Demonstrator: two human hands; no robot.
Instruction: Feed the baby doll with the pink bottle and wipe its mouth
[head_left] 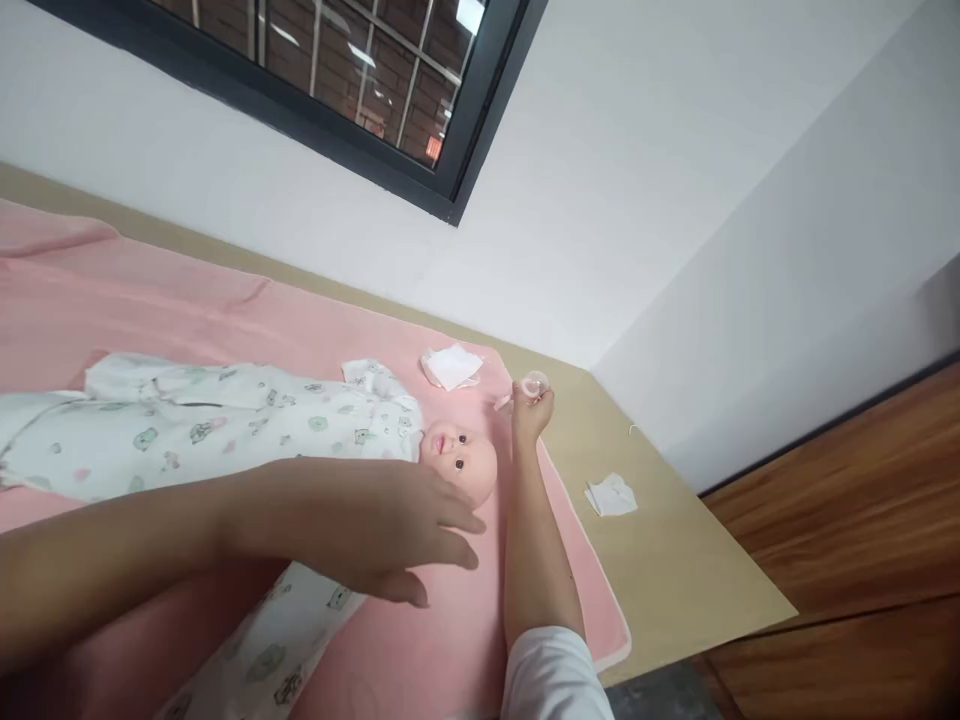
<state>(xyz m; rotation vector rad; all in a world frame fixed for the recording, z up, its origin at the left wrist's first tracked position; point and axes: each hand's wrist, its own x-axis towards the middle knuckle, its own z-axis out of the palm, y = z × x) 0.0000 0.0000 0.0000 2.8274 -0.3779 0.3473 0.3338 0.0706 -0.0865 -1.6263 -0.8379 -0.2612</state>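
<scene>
While a doll (300, 415) in a white patterned outfit lies on a pink blanket (150, 285), the left hand (394, 525) spreads its fingers loosely near the doll's head, with nothing visible in its grasp. Farther right come a white folded sheet (452, 367), then the right hand (532, 412), curled around a small clear object (535, 383), and finally a crumpled tissue (611, 495) on the table (675, 560).

Smooth doll head (475, 462), cloth blanket (435, 645)
</scene>
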